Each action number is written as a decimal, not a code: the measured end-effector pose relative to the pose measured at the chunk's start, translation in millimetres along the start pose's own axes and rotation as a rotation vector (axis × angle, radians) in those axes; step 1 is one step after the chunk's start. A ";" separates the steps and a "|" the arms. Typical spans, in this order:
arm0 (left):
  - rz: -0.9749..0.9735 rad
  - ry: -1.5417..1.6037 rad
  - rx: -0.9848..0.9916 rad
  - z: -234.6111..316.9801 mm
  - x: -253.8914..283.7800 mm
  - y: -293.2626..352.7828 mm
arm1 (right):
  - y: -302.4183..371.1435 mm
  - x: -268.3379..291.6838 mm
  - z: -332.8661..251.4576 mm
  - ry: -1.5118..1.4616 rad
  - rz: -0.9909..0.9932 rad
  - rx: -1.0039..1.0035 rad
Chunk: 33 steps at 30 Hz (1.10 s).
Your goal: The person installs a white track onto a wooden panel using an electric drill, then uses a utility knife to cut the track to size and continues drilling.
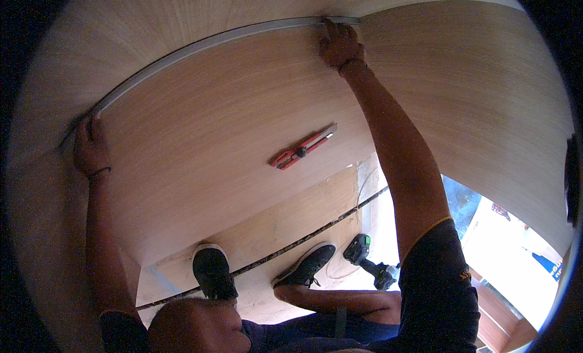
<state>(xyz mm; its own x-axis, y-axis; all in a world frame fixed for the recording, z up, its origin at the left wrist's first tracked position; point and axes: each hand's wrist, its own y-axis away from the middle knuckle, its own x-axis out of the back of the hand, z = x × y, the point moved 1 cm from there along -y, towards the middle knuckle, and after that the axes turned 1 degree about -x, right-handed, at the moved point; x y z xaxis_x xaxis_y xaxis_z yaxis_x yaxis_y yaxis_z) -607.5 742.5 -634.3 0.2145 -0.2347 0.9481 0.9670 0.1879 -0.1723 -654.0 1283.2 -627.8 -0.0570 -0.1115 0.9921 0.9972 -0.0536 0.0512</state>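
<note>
A long thin grey metal strip [200,44] runs along the far edge of a wood-grain panel, where it meets the upright back panel. My left hand [91,149] is at the strip's left end, fingers closed against it. At the far right, my right hand [342,46] has its fingers bent down onto the strip near the other end. On the panel between my arms lies a red utility knife [302,147] with a dark knob and its blade out, touched by neither hand.
Wood-grain side walls [461,92] close in the panel [212,146]. Below its front edge are my two dark shoes [214,269] on the floor, beside a cordless power tool [371,262]. A dark-edged seam crosses the floor. Boards [501,316] lie at the lower right.
</note>
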 end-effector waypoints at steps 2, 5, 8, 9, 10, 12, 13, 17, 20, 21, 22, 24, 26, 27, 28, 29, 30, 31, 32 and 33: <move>0.005 -0.032 -0.001 -4.8 -2.8 -2.0 | -1.2 3.4 -0.5 0.019 -0.053 -0.009; 0.032 -0.060 -0.005 -9.1 -10.6 -3.1 | -5.6 -5.9 14.7 0.058 -0.052 0.048; 0.032 0.032 -0.028 -23.9 -14.4 -6.4 | -12.0 -14.5 20.1 0.163 -0.011 0.166; 0.033 0.076 0.013 -28.7 -15.7 -6.0 | -10.5 -16.5 16.9 0.196 0.005 0.213; 0.038 0.118 0.056 -22.4 -11.8 -5.6 | -12.2 -16.0 7.7 0.294 -0.032 0.266; 0.044 0.107 0.101 -15.9 -7.8 -2.9 | -14.6 -9.6 -9.0 0.554 -0.150 0.375; 0.043 0.057 0.098 -11.1 -8.6 -3.9 | -14.8 -12.1 -7.3 0.608 -0.165 0.403; 0.086 -0.085 0.108 -11.9 -18.6 -5.1 | -3.3 -27.8 5.2 0.317 0.083 0.465; 0.009 -0.100 0.173 -19.7 -15.5 -2.3 | -1.9 -40.5 10.6 0.053 0.334 0.541; 0.003 -0.045 0.145 -31.0 -27.7 -1.4 | -8.7 -42.8 11.5 0.235 0.328 0.602; 0.001 -0.014 0.125 -53.1 -45.1 0.7 | -15.4 -50.6 5.3 0.394 0.329 0.670; 0.079 -0.091 -0.045 -66.6 -42.7 -2.4 | -18.2 -49.7 6.9 0.212 0.288 0.667; 0.130 -0.086 -0.132 -22.1 -28.1 0.8 | -19.7 -52.8 38.2 0.572 0.107 0.650; 0.115 0.030 -0.060 -8.5 -26.1 4.5 | -22.6 -60.9 61.6 0.726 -0.037 0.599; 0.140 0.053 -0.052 -9.4 -15.6 15.2 | -18.7 -57.2 36.6 0.420 -0.024 0.568; 0.170 0.094 -0.047 -11.4 -8.4 24.0 | -15.8 -42.9 21.5 0.416 -0.092 0.543; 0.213 0.092 -0.055 -16.6 -2.4 29.0 | -12.6 -24.1 8.7 0.418 -0.158 0.512; 0.251 0.102 -0.067 -21.3 0.4 34.9 | -9.4 -19.0 1.2 0.715 -0.298 0.484; 0.287 0.139 -0.082 -17.1 -2.2 35.5 | -13.5 -32.2 21.6 0.720 -0.221 0.515; 0.254 0.117 -0.069 -8.9 -5.0 30.9 | -21.7 -55.2 64.1 0.733 -0.143 0.539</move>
<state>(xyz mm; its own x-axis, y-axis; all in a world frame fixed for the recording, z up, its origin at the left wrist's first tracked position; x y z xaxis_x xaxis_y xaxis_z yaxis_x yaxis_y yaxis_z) -577.5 741.0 -646.8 0.4614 -0.2977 0.8358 0.8866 0.1904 -0.4216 -669.4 1354.1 -676.4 -0.0139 -0.7500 0.6613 0.8554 0.3336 0.3963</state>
